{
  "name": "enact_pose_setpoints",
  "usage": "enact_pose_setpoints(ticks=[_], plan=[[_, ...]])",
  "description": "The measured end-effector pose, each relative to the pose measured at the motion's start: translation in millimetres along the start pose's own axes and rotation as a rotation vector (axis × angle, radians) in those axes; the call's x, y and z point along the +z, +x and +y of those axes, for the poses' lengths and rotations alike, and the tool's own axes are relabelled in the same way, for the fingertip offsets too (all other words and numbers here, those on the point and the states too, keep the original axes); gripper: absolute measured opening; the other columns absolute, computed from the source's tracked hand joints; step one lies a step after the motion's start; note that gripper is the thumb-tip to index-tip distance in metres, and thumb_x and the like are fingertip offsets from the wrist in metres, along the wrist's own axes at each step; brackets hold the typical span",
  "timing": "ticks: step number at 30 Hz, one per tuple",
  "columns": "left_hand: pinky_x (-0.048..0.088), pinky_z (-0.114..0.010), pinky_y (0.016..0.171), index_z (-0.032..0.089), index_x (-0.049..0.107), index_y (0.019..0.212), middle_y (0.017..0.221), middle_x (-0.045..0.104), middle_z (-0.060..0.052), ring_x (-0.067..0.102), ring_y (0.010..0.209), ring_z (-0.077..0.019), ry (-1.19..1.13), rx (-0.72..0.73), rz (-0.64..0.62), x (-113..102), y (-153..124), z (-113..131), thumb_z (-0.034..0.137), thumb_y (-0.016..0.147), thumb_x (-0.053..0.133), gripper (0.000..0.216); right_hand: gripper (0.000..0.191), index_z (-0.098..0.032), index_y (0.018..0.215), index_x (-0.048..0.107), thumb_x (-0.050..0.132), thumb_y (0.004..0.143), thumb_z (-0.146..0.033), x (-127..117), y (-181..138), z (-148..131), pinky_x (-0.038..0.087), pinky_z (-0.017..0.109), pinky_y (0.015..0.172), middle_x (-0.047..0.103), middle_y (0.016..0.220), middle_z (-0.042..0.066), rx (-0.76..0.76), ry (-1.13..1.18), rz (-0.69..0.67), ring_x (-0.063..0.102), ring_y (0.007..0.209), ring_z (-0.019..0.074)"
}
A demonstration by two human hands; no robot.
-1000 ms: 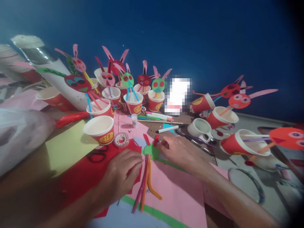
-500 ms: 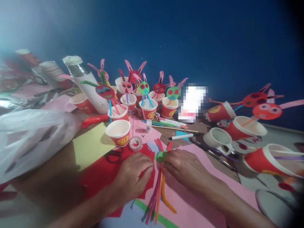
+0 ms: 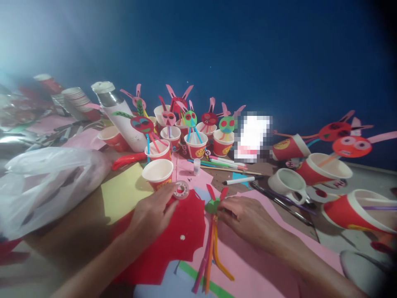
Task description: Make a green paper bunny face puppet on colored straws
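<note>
My left hand (image 3: 152, 215) lies on a red paper sheet (image 3: 173, 240) with its fingers stretched toward a roll of clear tape (image 3: 182, 189); the fingertips touch the roll's edge. My right hand (image 3: 248, 219) pinches a green paper disc with two red ears (image 3: 214, 200), which sits on top of a bundle of coloured straws (image 3: 209, 252) lying on pink paper (image 3: 254, 260). A red-and-white paper cup (image 3: 159, 173) stands just beyond the tape roll.
Several paper cups with straw-mounted rabbit faces (image 3: 195, 132) stand at the back, more lie tipped at the right (image 3: 322, 165). Markers (image 3: 242, 180), a yellow sheet (image 3: 124, 191), a white bottle (image 3: 119, 116), a plastic bag (image 3: 46, 182) and scissors handles surround the work area.
My left hand has slid left and forward off the straws to the tape roll, uncovering the red sheet. The right hand stays pinched on the green disc; the view shifted slightly.
</note>
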State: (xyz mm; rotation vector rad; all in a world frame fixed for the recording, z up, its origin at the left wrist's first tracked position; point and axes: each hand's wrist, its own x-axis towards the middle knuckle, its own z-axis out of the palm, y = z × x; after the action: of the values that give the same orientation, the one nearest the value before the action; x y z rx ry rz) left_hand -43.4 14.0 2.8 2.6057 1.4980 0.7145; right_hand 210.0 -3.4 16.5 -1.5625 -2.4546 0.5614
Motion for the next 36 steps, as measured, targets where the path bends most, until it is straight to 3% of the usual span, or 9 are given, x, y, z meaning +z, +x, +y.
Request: enact_pose_setpoints(ticks=[4,8,11,17,22,26,32,36], plan=[[0.051,-0.034,0.084,0.018,0.041,0.127,0.133,0.049,-0.013,0.055,0.113,-0.0237,0.068,-0.029,-0.276,2.3,15.2,11.5,0.019,0.085,0.040,0.043,0.020,-0.025,0.088,0.066,0.046,0.088,-0.023,-1.2,-1.5,-1.8,0.035,0.026,0.061,0.069,0.078,0.000,-0.033,0.072,0.013,0.061,0.072,0.0169],[0.045,-0.036,0.093,0.012,0.042,0.127,0.137,0.045,-0.015,0.044,0.124,-0.0235,0.066,-0.024,-0.395,-0.2,25.7,13.5,0.008,0.080,0.035,0.048,0.018,-0.025,0.085,0.067,0.049,0.086,-0.022,-10.4,-1.5,-3.2,0.034,0.026,0.060,0.068,0.075,-0.001,-0.029,0.086,0.022,0.059,0.068,0.0157],[0.044,-0.037,0.093,0.015,0.043,0.126,0.134,0.048,-0.011,0.051,0.117,-0.0235,0.036,-0.026,-0.402,-2.8,24.9,8.7,0.003,0.076,0.032,0.053,0.017,-0.023,0.076,0.065,0.051,0.085,-0.023,-25.0,-2.8,-1.2,0.033,0.025,0.057,0.065,0.069,-0.002,0.006,0.109,0.051,0.056,0.063,0.0137],[0.049,-0.037,0.084,0.018,0.044,0.127,0.135,0.046,-0.010,0.058,0.106,-0.0262,0.086,-0.079,-0.425,-3.0,18.9,4.0,0.007,0.080,0.029,0.050,0.020,-0.025,0.080,0.063,0.045,0.089,-0.030,-45.1,-6.8,8.7,0.036,0.022,0.059,0.064,0.073,-0.005,0.068,0.303,0.162,0.055,0.065,0.0105],[0.048,-0.036,0.081,0.015,0.048,0.123,0.126,0.051,-0.013,0.058,0.103,-0.0255,0.147,-0.106,-0.507,-1.2,22.0,9.8,0.015,0.088,0.029,0.039,0.023,-0.026,0.079,0.062,0.043,0.090,-0.034,-43.2,-7.7,7.8,0.034,0.023,0.055,0.062,0.071,-0.006,0.092,0.326,0.109,0.053,0.063,0.0111],[0.050,-0.032,0.072,0.018,0.053,0.115,0.114,0.057,-0.010,0.062,0.092,-0.0226,0.192,-0.111,-0.499,-0.7,22.2,10.7,0.020,0.091,0.027,0.035,0.023,-0.025,0.078,0.062,0.043,0.089,-0.032,-40.6,-7.6,5.7,0.033,0.024,0.055,0.062,0.071,-0.005,0.108,0.310,0.087,0.051,0.063,0.0116],[0.049,-0.031,0.064,0.018,0.054,0.116,0.113,0.056,-0.010,0.061,0.088,-0.0232,0.228,-0.119,-0.501,2.8,21.4,12.4,0.021,0.090,0.032,0.034,0.022,-0.023,0.077,0.064,0.045,0.088,-0.027,-45.1,-6.5,0.2,0.033,0.024,0.055,0.061,0.068,-0.004,0.108,0.286,0.047,0.051,0.062,0.0114],[0.048,-0.029,0.066,0.018,0.058,0.109,0.106,0.057,-0.010,0.061,0.089,-0.0220,0.124,-0.108,-0.396,0.4,21.4,15.1,0.024,0.090,0.034,0.031,0.021,-0.021,0.073,0.064,0.047,0.086,-0.022,-45.3,-5.7,-5.4,0.033,0.024,0.055,0.061,0.067,-0.004,0.097,0.274,0.041,0.051,0.062,0.0111]])
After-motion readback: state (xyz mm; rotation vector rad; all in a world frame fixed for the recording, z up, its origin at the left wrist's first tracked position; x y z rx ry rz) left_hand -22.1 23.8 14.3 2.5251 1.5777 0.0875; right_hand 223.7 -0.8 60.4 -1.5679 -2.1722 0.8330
